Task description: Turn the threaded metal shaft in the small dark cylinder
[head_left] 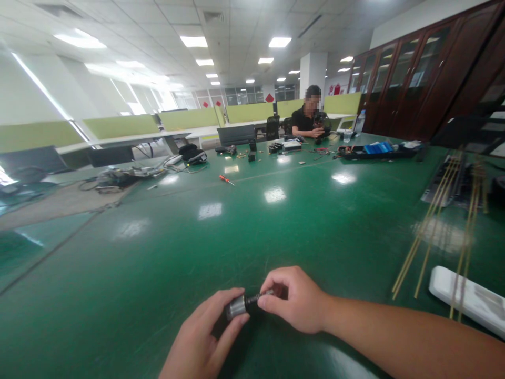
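**Cylinder in my grip over the bench**

To my right, thin sticks slant across my view, some passing in front of a white case. Ahead lies a screwdriver, well apart from me. Farther off are a black bag, a tray with a blue packet, a cup and a bottle. A co-worker sits at the far side.

The bench is green and glossy, mirroring the ceiling lights. Green partitions run behind it; dark cabinets line the right wall.

Near me, my left hand grasps the cylinder's metal body, and my right hand pinches the dark shaft at its end. I cannot tell whether the cylinder touches the bench.
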A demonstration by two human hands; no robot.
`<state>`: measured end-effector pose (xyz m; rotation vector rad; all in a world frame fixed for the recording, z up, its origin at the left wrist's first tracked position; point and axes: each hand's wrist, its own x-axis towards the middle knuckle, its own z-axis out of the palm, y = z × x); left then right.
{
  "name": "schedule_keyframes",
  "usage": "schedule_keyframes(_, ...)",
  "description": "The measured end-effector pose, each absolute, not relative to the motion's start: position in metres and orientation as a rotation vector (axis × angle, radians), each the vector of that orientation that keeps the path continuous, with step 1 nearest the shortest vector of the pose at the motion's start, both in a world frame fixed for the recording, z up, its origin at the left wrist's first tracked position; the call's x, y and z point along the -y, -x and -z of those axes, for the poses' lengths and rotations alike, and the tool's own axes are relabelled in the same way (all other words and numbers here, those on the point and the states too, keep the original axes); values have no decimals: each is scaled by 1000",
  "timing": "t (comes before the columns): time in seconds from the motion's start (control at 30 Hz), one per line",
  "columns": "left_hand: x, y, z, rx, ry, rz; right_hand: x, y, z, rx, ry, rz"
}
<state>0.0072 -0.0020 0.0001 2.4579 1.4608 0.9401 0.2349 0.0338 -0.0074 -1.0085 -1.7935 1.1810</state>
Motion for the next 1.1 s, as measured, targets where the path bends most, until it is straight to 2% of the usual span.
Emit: schedule_keyframes(1.1,2,-2,3,-1493,-2480,-910,-33,-235,8,1754,995,-1199)
